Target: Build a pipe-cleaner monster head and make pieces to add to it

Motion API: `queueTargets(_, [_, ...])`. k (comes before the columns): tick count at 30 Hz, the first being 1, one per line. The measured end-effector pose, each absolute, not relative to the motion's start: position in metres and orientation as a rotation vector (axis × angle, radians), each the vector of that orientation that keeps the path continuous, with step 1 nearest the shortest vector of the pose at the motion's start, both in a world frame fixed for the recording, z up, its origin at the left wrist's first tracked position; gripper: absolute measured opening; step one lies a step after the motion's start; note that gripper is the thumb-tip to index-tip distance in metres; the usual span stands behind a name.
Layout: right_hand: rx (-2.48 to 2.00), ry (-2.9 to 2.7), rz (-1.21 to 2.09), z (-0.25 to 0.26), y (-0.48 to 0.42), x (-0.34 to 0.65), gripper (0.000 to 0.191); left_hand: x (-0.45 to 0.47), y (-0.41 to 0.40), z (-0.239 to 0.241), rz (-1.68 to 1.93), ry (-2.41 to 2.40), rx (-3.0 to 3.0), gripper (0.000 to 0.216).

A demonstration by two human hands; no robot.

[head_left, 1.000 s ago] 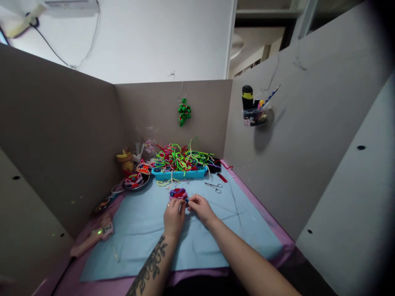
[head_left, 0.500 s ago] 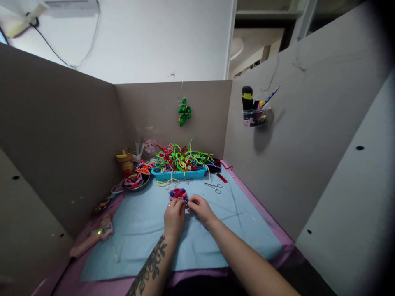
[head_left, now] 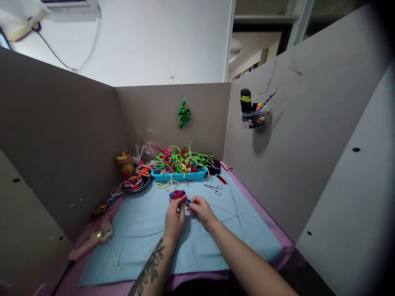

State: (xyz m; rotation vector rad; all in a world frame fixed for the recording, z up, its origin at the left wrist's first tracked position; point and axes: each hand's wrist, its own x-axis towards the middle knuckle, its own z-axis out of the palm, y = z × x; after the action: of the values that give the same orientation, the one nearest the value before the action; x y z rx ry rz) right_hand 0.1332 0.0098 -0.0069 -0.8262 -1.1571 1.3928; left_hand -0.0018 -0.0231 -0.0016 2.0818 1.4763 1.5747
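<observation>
A small bundle of twisted pipe cleaners (head_left: 177, 195) in red, purple and pink is held just above the blue cloth. My left hand (head_left: 173, 216) pinches its near edge between thumb and fingers. My right hand (head_left: 202, 210) has its fingertips closed on a small dark blue fuzzy piece (head_left: 188, 202) at the bundle's right side. Whether this piece is joined to the bundle, I cannot tell. Fingers partly cover both. Scissors (head_left: 213, 189) lie beyond my right hand, beside a small red flat object (head_left: 221, 179).
A blue tray (head_left: 180, 176) heaped with coloured pipe cleaners stands at the back. To its left are a metal bowl (head_left: 137, 189) of finished-looking fuzzy pieces and a yellow cup (head_left: 125, 165). A pink glue gun (head_left: 92, 242) lies at left. Grey panels (head_left: 173, 102) enclose the table.
My right fingertips have drawn slightly apart from my left ones, and the blue piece shows more clearly. My left fingers have opened a little around the bundle's edge. The view has tilted slightly.
</observation>
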Motion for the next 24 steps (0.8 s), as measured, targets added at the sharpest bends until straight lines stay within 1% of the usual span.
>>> queueTargets(2, [-0.835,-1.160,1.423,-0.0074,0.0102,0.1339,0.014,-0.0047,-0.0191,-0.0032,1.598,1.469,2.006,0.029])
queueTargets(7, [-0.826,-1.237,1.491,-0.0055,0.0071,0.1347,0.013,-0.0081,-0.0144,-0.0064,1.531,1.332,1.963,0.028])
queueTargets(13, [-0.820,-1.246,1.403,-0.0041,0.0079,0.1352,0.011,-0.0070,-0.0172,-0.0051,1.511,1.294,1.886,0.026])
queueTargets(19, [-0.829,-1.255,1.346,-0.0059,0.0100,0.1349,0.018,-0.0048,-0.0189,-0.0028,1.453,1.291,1.791,0.024])
queueTargets(24, [-0.847,-1.273,1.297,-0.0088,0.0110,0.1347,0.016,-0.0026,-0.0199,-0.0039,1.406,1.240,1.715,0.029])
